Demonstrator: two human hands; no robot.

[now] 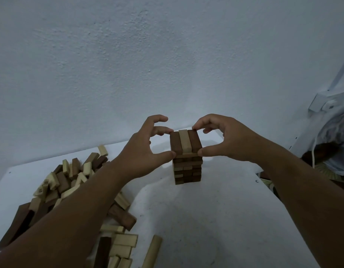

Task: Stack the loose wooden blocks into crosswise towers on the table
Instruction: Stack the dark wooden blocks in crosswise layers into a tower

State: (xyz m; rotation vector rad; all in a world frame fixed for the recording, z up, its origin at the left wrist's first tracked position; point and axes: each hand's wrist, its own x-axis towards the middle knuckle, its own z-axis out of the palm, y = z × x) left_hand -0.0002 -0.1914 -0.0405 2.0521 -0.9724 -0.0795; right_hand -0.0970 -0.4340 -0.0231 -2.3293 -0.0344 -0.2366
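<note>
From my head view, I am squaring up the top layer of the tower [187,165], which is standing near the middle of the white desk [215,209], toward its far edge. My left hand [143,151] is curling around the left side of that layer, thumb pressing at the near corner and a fingertip touching the far corner of the dark block there. My right hand [223,140] is mirroring it on the other side, thumb at the near right corner and a finger resting on the far end of the right dark block. Both hands are pinching the layer between thumb and fingers rather than lifting anything, I judge so that the three top blocks [185,141], dark, light, dark, are sitting flush and running crosswise to the layer beneath. Below them the layers are alternating direction, and the tower is looking upright.

The pile of loose blocks [70,180] is lying to my left, partly hidden under my left forearm, with more blocks [123,246] scattered along the near edge and a pale rod [152,252] lying beside them. Keeping the pile well apart from the tower is giving me room to reach without knocking it. Plenty of blocks are waiting, so I judge the stacking is far from finished
</note>
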